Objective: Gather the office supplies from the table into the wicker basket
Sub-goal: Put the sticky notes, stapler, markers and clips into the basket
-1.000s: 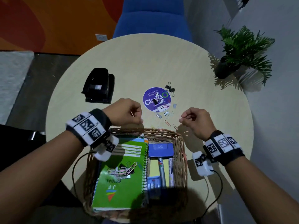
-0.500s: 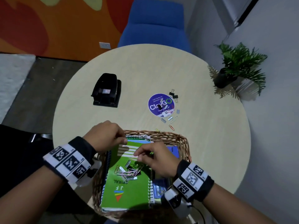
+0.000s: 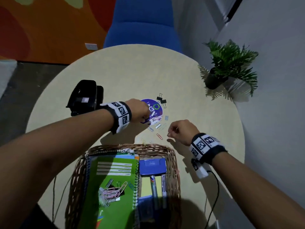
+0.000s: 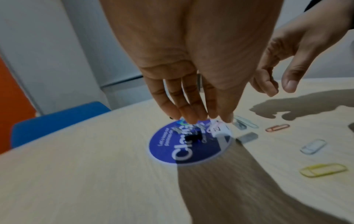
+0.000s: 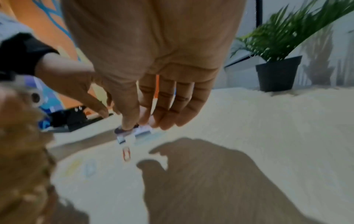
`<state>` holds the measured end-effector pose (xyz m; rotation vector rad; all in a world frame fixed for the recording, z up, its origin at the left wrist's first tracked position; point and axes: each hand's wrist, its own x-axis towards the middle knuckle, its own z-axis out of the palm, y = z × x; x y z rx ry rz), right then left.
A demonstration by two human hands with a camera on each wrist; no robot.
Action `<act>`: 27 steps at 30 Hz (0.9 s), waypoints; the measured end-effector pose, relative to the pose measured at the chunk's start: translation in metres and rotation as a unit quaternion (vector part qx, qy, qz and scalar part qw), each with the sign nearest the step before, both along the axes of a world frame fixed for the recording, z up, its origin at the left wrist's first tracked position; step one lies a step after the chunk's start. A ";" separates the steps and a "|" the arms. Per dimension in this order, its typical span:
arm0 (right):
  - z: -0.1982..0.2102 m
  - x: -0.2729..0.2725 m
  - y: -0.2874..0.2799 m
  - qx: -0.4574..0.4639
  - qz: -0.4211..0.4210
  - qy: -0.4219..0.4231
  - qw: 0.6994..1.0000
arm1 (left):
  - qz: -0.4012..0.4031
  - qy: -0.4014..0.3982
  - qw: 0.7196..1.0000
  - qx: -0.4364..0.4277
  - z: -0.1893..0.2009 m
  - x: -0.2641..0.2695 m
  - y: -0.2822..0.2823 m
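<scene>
Hands (image 3: 140, 111) hide clips; left wrist shows fingertips (image 4: 191, 119) over purple disc (image 4: 184, 150)

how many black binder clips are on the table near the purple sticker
2 plainly: one binder clip just beyond the purple sticker, the second clip beside it. A dark one on the sticker may be a third.

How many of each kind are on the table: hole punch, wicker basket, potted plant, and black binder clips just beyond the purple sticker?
hole punch: 1
wicker basket: 1
potted plant: 1
binder clips: 2
Total: 5
</scene>
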<state>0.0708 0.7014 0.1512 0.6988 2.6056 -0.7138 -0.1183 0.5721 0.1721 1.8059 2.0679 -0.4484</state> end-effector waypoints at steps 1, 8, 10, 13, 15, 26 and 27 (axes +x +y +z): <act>-0.007 -0.002 -0.001 -0.001 0.008 -0.007 1.000 | -0.014 -0.010 1.000 -0.001 -0.009 0.003 0.005; -0.038 -0.014 -0.021 0.031 0.011 0.013 0.999 | -0.062 -0.067 0.996 0.022 -0.052 0.011 0.016; -0.042 -0.018 -0.022 0.023 0.002 0.005 1.000 | -0.063 -0.083 0.994 0.024 -0.056 0.012 0.019; -0.043 -0.024 -0.023 0.011 0.003 -0.027 1.000 | -0.081 -0.076 0.993 0.042 -0.064 0.013 0.019; -0.040 -0.025 -0.022 0.004 0.002 -0.037 0.999 | -0.075 -0.073 0.994 0.034 -0.065 0.014 0.020; 0.014 -0.011 -0.003 -0.066 -0.032 0.061 0.995 | 0.096 -0.205 0.961 0.156 0.027 0.008 -0.059; 0.020 -0.010 -0.005 -0.067 -0.026 0.072 0.995 | 0.109 -0.226 0.952 0.175 0.035 0.013 -0.076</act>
